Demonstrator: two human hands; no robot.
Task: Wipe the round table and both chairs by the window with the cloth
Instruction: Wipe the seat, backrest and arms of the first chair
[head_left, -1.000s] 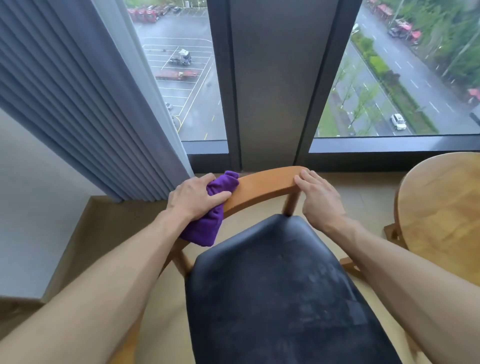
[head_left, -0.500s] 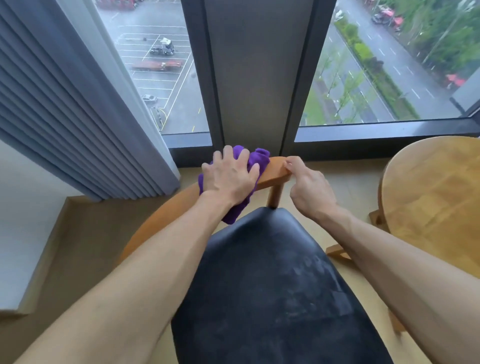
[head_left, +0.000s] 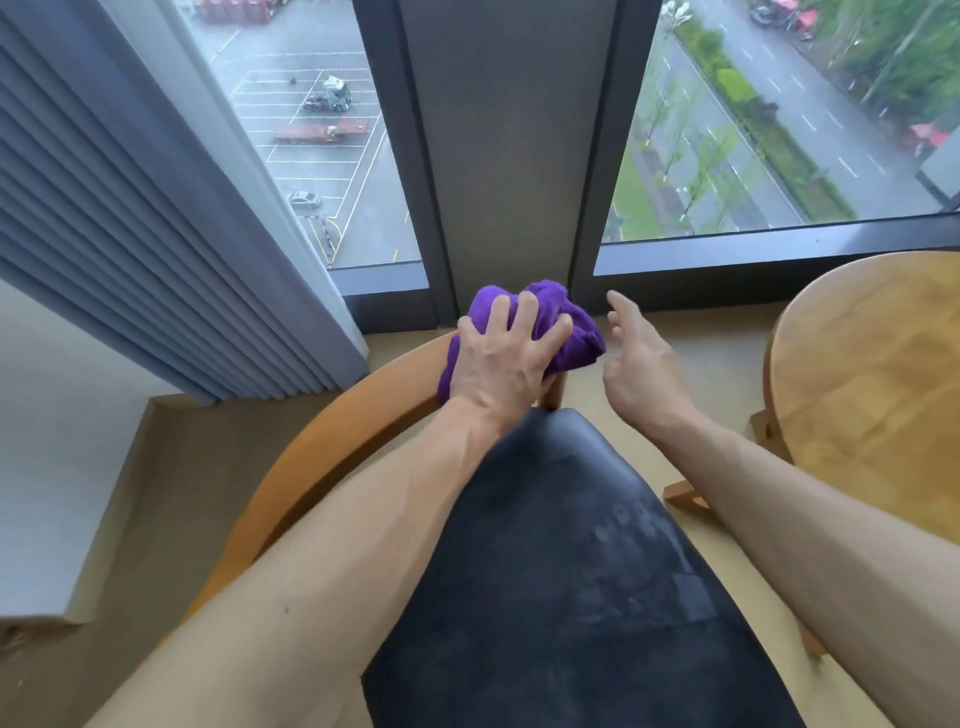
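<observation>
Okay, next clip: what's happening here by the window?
A person is wiping a wooden chair with a black padded seat. The left hand presses a bunched purple cloth onto the right end of the chair's curved wooden back rail. The right hand hovers just beside the cloth with relaxed fingers, holding nothing and off the rail. The round wooden table stands to the right, not being touched at this moment.
</observation>
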